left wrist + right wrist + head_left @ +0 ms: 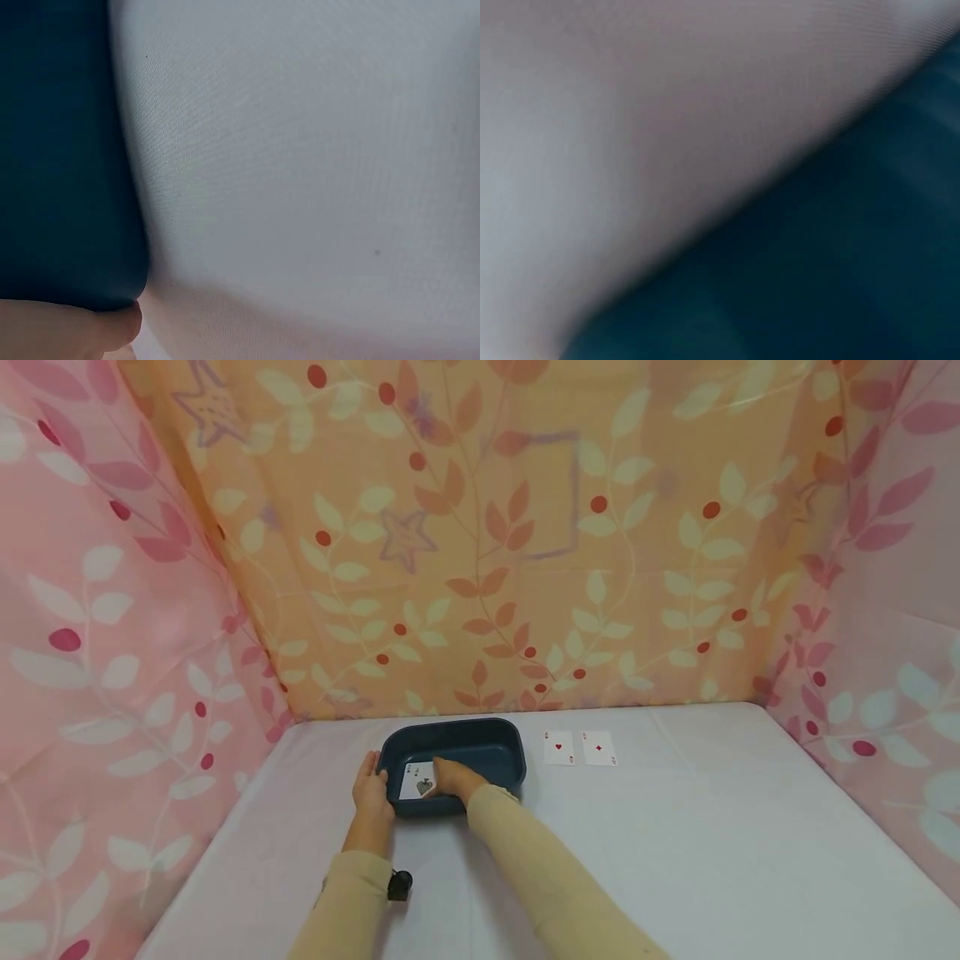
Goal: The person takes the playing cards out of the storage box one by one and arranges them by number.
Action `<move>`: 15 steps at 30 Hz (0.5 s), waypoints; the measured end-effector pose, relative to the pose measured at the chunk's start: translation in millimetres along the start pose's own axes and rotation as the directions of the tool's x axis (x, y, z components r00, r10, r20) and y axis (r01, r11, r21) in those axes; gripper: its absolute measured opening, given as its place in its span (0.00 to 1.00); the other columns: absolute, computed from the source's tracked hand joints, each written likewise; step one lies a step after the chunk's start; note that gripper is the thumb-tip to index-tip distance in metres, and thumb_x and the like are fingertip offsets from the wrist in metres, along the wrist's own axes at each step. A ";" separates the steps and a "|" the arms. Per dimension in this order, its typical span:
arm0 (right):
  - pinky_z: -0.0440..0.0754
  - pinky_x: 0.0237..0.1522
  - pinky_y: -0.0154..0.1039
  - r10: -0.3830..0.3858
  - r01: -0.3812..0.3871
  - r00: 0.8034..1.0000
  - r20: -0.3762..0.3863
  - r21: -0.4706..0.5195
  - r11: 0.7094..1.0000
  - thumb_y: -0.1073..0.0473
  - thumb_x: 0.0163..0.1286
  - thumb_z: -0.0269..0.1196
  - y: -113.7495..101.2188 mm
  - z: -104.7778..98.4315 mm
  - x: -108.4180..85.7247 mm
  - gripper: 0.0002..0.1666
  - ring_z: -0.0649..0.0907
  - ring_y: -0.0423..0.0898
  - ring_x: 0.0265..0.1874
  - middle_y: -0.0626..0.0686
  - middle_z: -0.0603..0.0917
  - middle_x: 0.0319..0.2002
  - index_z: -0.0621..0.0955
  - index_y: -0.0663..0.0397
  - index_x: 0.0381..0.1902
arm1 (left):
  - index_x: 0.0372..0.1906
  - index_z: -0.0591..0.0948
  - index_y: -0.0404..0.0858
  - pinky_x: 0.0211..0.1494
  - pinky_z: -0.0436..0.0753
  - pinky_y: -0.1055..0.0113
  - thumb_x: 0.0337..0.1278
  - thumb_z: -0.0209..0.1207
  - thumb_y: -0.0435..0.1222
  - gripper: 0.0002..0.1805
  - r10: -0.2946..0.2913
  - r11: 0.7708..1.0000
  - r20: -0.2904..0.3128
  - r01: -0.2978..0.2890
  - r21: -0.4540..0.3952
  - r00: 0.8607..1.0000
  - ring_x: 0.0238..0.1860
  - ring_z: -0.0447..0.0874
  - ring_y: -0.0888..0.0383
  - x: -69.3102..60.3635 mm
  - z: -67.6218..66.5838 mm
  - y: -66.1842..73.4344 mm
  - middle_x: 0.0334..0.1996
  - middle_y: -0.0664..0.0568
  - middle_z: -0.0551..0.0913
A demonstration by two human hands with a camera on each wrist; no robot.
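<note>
A dark blue rectangular tray (498, 764) with raised walls stands on the white-covered table. In its left part are white playing cards (408, 787); a large spade and two corner marks show, so they seem to overlap. My right hand (453, 778) reaches over the near wall and pinches the cards at their right side, its fingertips partly hidden. My left hand (372, 793) lies against the tray's left wall, fingers fairly straight and thumb by the rim. In the left wrist view, a finger (67, 330) touches the tray's corner. The right wrist view is blurred, showing tray wall and cloth.
Right of the tray, an ace of hearts (558, 748) and an ace of diamonds (599, 748) lie face up side by side on the white cloth (675, 852). A floral orange curtain (480, 527) hangs behind the table, with pink curtains (112, 693) at both sides.
</note>
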State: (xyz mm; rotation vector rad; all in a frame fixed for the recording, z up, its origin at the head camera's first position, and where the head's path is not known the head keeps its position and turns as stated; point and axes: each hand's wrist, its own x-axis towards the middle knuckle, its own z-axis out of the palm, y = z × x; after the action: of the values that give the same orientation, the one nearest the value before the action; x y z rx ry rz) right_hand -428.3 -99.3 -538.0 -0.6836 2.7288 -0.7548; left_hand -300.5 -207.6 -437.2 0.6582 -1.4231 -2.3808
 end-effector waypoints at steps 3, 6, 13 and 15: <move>0.78 0.49 0.42 -0.028 0.024 0.998 -0.057 -0.069 0.997 0.40 0.45 0.78 37.7 33.6 40.1 0.49 0.82 0.48 0.43 0.56 0.83 0.49 0.75 0.62 0.58 | 0.75 0.54 0.35 0.75 0.49 0.65 0.72 0.35 0.21 0.29 -0.006 1.000 0.007 0.006 -0.001 1.000 0.75 0.50 0.53 0.4 1.3 -3.5 0.75 0.46 0.55; 0.79 0.47 0.44 -0.008 0.003 0.997 -0.078 -0.067 0.998 0.39 0.42 0.78 53.9 47.0 56.2 0.44 0.82 0.49 0.40 0.55 0.85 0.46 0.80 0.60 0.52 | 0.75 0.55 0.35 0.74 0.50 0.65 0.72 0.35 0.22 0.29 -0.006 1.000 0.007 0.006 0.006 1.000 0.74 0.50 0.54 0.9 2.8 -5.5 0.75 0.47 0.56; 0.79 0.46 0.43 0.043 -0.043 0.999 -0.019 -0.014 0.999 0.44 0.39 0.81 6.8 0.1 4.8 0.41 0.80 0.47 0.37 0.54 0.84 0.42 0.81 0.60 0.48 | 0.75 0.56 0.37 0.75 0.49 0.65 0.73 0.36 0.23 0.29 -0.009 1.000 -0.015 0.010 0.023 1.000 0.75 0.50 0.56 2.7 -0.7 -5.8 0.75 0.49 0.56; 0.79 0.48 0.44 0.069 -0.069 0.998 -0.004 -0.007 0.998 0.50 0.42 0.81 -18.2 -21.0 -23.3 0.40 0.81 0.49 0.39 0.56 0.84 0.43 0.79 0.63 0.51 | 0.76 0.56 0.37 0.75 0.49 0.65 0.73 0.36 0.23 0.29 -0.010 1.000 -0.017 0.010 0.028 1.000 0.75 0.50 0.56 3.3 -1.9 -5.2 0.75 0.49 0.56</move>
State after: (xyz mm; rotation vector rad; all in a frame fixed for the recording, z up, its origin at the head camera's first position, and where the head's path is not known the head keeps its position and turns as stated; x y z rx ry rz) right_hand -408.3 -92.7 -508.5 -0.5871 2.7436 -0.7322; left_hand -302.5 -208.1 -443.3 0.6926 -1.4518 -2.3613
